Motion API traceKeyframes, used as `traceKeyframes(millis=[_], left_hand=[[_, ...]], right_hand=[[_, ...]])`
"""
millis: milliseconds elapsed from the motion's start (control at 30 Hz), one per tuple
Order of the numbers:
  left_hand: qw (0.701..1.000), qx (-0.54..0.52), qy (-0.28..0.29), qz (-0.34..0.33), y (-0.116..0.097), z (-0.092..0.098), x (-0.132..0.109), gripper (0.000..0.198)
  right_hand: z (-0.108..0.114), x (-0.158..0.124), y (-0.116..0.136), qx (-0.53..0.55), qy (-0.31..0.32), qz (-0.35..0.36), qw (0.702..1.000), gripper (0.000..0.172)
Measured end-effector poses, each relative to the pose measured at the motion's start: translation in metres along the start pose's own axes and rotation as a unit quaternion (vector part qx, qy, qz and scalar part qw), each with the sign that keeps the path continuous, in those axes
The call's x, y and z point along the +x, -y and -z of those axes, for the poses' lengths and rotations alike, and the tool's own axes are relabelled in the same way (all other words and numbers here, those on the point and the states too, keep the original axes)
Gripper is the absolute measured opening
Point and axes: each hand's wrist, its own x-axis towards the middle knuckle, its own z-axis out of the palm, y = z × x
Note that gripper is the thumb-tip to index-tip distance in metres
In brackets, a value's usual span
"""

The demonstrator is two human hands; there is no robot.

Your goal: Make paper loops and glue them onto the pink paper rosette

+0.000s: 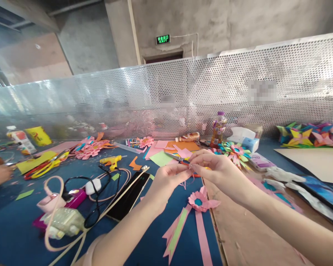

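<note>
My left hand (169, 181) and my right hand (216, 171) meet above the table, their fingertips pinched together. Whatever they hold is too small and hidden to name; thin pinkish strands show just below the fingers. Under my hands lies a pink paper flower (198, 201) with a blue centre. Pink and green paper ribbons (179, 231) with notched ends spread from it toward me. Behind my fingertips is a pair of scissors (177, 158), partly covered by my right hand. A black phone (130, 195) lies left of my left forearm.
A yellow glue gun (111, 161), tangled cables (93, 214) and yellow-handled scissors (48, 166) lie to the left. Coloured paper sheets (161, 159) and a drink bottle (218, 129) stand farther back, before a perforated metal partition (122, 99). Another person's hand (0, 177) shows at far left.
</note>
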Motion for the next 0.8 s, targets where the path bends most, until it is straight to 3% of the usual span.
traceKeyframes(millis=[333, 633, 733, 800], left_hand=[[1.0, 0.003, -0.015, 0.004, 0.0029, 0.0002, 0.0012, 0.017], [0.998, 0.064, -0.022, -0.013, -0.0003, -0.0009, -0.0006, 0.019], [0.993, 0.07, -0.089, -0.042, -0.0014, 0.0008, 0.0008, 0.019], [0.989, 0.072, -0.111, -0.063, -0.0017, 0.0029, 0.0019, 0.014]], right_hand=[[0.0036, 0.002, -0.0038, -0.006, 0.018, -0.037, 0.999, 0.022], [-0.0007, 0.0023, -0.0077, -0.055, -0.013, 0.018, 0.998, 0.011], [-0.0009, 0.0007, -0.0066, -0.125, -0.079, 0.089, 0.985, 0.012], [-0.0007, -0.0008, -0.0098, -0.21, -0.142, 0.194, 0.948, 0.012]])
